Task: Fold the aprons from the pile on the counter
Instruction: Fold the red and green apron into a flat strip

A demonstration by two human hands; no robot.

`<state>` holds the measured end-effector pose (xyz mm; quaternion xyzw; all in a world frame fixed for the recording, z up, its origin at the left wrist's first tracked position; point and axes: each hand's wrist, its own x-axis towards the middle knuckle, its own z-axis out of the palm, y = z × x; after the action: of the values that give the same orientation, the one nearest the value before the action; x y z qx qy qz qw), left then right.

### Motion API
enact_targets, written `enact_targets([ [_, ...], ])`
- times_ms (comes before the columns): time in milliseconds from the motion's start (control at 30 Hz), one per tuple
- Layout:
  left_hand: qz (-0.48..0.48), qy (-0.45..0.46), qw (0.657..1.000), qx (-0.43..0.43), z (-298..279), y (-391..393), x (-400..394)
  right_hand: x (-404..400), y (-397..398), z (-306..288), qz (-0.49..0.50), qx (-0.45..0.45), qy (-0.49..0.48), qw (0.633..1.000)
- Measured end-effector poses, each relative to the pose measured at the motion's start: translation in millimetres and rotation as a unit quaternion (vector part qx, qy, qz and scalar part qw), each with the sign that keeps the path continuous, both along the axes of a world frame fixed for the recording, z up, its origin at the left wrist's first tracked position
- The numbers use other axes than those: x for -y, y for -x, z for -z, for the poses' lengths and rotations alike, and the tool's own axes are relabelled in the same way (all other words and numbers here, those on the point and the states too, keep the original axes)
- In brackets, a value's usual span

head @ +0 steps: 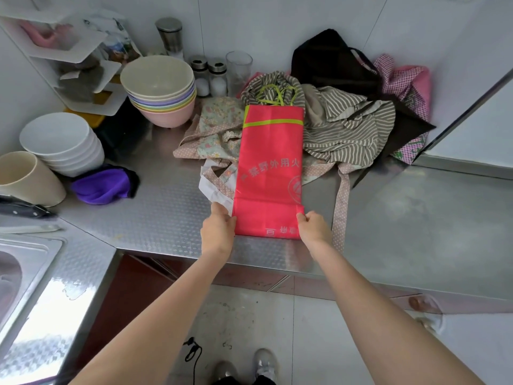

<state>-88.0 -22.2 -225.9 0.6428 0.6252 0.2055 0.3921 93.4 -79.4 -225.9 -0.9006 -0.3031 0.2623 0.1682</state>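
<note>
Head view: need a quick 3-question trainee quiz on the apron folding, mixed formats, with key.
1. True or false: the red apron lies as a long narrow strip, its far end on the pile.
2. Where do the left hand and right hand hold it? A) the green ties B) the two near corners C) its middle
3. Fill in: the striped apron lies to the ____ of the red one.

Key: 1 true; 2 B; 3 right
</note>
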Motion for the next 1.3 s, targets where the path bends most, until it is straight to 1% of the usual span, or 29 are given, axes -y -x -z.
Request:
enact_targets([
  [67, -0.004, -0.008, 1.000, 0.020, 0.6, 1.9, 4.4, 0.5, 1.9, -2.3, 0.013, -0.006, -0.006, 1.000],
  [133, -0.021, 0.004, 0.999, 0.037, -0.7, 1.6, 4.8, 0.6, 3.2, -4.1, 0.022, -0.012, -0.021, 0.999],
  [300, -0.099, 0.096, 0.984, 0.114, -5.5, -3.2, 2.7, 5.2, 0.9, 0.1, 0.057, -0.070, -0.080, 0.993],
  [367, -0.123, 0.128, 0.975, 0.132, -6.8, -3.5, 2.1, 6.5, 2.5, 1.5, 0.081, -0.107, -0.107, 0.985],
  [433, -0.131, 0.145, 0.972, 0.132, -8.8, -4.5, 1.3, 7.5, 4.1, -0.4, 0.092, -0.129, -0.119, 0.980],
  [500, -0.089, 0.125, 0.985, 0.078, -11.7, -5.1, 1.2, 7.6, 5.8, -2.9, 0.089, -0.137, -0.118, 0.980],
  [567, -0.055, 0.081, 0.995, 0.018, -16.2, -5.5, 3.0, 7.2, 5.6, -2.2, 0.089, -0.144, -0.111, 0.979],
  [600, -0.053, 0.069, 0.996, 0.011, -17.4, -5.6, 3.5, 6.9, 5.5, -2.1, 0.087, -0.145, -0.110, 0.980],
  [667, -0.055, 0.068, 0.996, 0.027, -16.2, -6.5, 4.3, 7.4, 4.7, -3.5, 0.081, -0.135, -0.109, 0.982],
  [733, -0.057, 0.078, 0.994, 0.042, -11.7, -6.0, 4.7, 7.8, 4.5, -6.4, 0.057, -0.102, -0.093, 0.989],
  [833, -0.049, 0.072, 0.996, 0.037, -7.9, -3.8, 5.3, 8.6, 8.0, -8.3, 0.016, -0.015, -0.040, 0.999],
  [933, 0.020, 0.028, 0.999, -0.037, -7.3, -3.4, 3.9, 9.6, 13.7, -8.2, 0.013, 0.029, -0.007, 0.999],
  [1033, 0.070, 0.000, 0.988, -0.135, -12.6, -6.8, -2.2, 8.6, 16.8, -8.9, 0.002, 0.053, 0.007, 0.999],
  [1167, 0.134, -0.046, 0.954, -0.265, -11.9, -15.5, -6.0, 7.6, 17.0, -11.0, 0.001, 0.079, 0.029, 0.996],
  [1300, 0.151, -0.040, 0.941, -0.299, -6.1, -16.8, -4.0, 6.9, 19.1, -10.3, -0.009, 0.102, 0.049, 0.994],
])
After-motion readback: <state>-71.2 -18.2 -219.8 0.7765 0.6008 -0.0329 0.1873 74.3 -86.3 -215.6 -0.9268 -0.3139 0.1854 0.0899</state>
